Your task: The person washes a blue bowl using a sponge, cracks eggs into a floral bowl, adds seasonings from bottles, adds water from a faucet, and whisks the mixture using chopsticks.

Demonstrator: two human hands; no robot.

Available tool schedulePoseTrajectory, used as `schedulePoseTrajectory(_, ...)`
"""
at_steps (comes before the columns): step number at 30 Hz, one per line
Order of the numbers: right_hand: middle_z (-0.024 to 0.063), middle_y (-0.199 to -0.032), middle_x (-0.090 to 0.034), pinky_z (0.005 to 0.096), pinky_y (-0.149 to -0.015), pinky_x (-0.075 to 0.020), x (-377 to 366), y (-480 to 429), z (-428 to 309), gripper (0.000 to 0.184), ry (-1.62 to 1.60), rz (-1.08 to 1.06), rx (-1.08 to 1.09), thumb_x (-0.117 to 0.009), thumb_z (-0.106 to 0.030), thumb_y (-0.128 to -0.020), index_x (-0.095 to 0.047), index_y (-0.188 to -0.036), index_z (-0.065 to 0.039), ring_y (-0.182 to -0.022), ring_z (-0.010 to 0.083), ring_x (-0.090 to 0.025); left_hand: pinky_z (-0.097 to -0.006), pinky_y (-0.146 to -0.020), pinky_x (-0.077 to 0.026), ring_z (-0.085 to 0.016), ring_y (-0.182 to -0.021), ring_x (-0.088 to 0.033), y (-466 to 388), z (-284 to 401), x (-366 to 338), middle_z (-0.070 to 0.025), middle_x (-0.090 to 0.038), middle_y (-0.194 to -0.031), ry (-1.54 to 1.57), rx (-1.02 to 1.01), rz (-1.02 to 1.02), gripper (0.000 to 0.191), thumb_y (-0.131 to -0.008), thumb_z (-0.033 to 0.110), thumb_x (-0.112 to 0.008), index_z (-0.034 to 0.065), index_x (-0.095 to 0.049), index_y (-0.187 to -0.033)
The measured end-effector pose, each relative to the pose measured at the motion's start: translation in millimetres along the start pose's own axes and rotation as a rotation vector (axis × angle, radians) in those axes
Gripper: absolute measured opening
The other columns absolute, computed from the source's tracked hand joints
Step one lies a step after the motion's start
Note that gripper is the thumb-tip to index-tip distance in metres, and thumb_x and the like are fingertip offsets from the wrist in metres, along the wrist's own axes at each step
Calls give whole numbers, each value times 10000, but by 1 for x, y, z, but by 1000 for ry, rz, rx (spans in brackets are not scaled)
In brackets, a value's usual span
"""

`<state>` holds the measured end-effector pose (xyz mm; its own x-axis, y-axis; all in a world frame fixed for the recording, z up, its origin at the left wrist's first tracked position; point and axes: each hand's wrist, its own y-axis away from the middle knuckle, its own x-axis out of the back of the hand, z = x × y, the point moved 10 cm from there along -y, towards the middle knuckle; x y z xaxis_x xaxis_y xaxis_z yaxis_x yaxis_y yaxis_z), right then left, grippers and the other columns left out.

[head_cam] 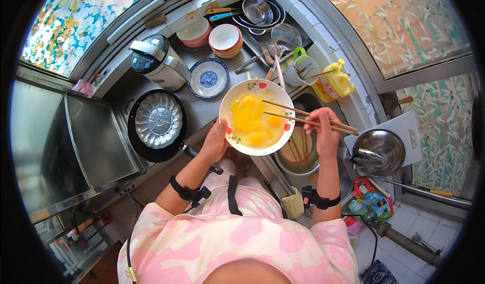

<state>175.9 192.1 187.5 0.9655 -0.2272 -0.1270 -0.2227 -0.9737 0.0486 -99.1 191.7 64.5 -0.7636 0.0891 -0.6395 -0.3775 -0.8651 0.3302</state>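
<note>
My left hand (216,142) grips the left rim of a white bowl with red flower prints (282,136). The bowl is held up in front of me, over the counter's edge. Raw eggs (248,113) lie in it, the yolks partly broken and some still round. A pair of wooden chopsticks (307,118) is in my right hand (324,126), to the right of the bowl. Their tips are slightly apart and reach in over the egg. Part of my left fingers is hidden under the bowl.
A black frying pan (132,132) with a metal steamer insert (159,120) stands left, its handle towards me. Behind are a blue-and-white plate (209,78), stacked bowls (225,37) and an electric appliance (161,62). A yellow oil bottle (335,83) stands right, near the sink with a metal basin (299,166).
</note>
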Motion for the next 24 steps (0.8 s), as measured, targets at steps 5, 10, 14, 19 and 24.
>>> schedulePoseTrajectory(5,103,-732,-616,248,-503,-521,5,21,0,299,-102,-25,33,-499,-217,-984,-571,-800,7,-580,143,-618,-363,-988,-448,-220,-1190,-535,-1,0,-6,-104,-517,-1323,-6,17,-43,617,-954,497,-418,39,-373,-1366)
schedulePoseTrajectory(10,109,-764,-625,254,-539,-535,5,30,8,291,-124,-34,-5,-506,-231,-983,-577,-840,13,-601,162,-633,-334,-898,-500,-201,-1115,-574,-1,1,-14,-96,-539,-1270,-25,24,-34,597,-963,494,-403,50,-367,-1359)
schedulePoseTrajectory(14,109,-797,-621,257,-567,-537,18,30,19,300,-109,-63,-83,-506,-243,-984,-575,-849,17,-634,166,-637,-322,-830,-549,-195,-1060,-609,-3,0,-20,-99,-553,-1237,-40,13,-40,588,-968,498,-386,57,-358,-1356)
schedulePoseTrajectory(19,99,-759,-616,258,-565,-531,29,31,7,289,-136,102,41,-511,-238,-982,-571,-838,5,-623,156,-628,-326,-828,-552,-195,-1071,-606,-5,-4,-23,-100,-552,-1241,-37,17,-54,600,-964,502,-390,55,-351,-1363)
schedulePoseTrajectory(24,100,-756,-616,262,-549,-524,19,30,18,287,-136,4,-31,-507,-239,-984,-568,-845,4,-614,156,-622,-320,-806,-563,-191,-1060,-613,-6,-5,-28,-100,-554,-1237,-42,29,-56,608,-961,501,-398,56,-339,-1371)
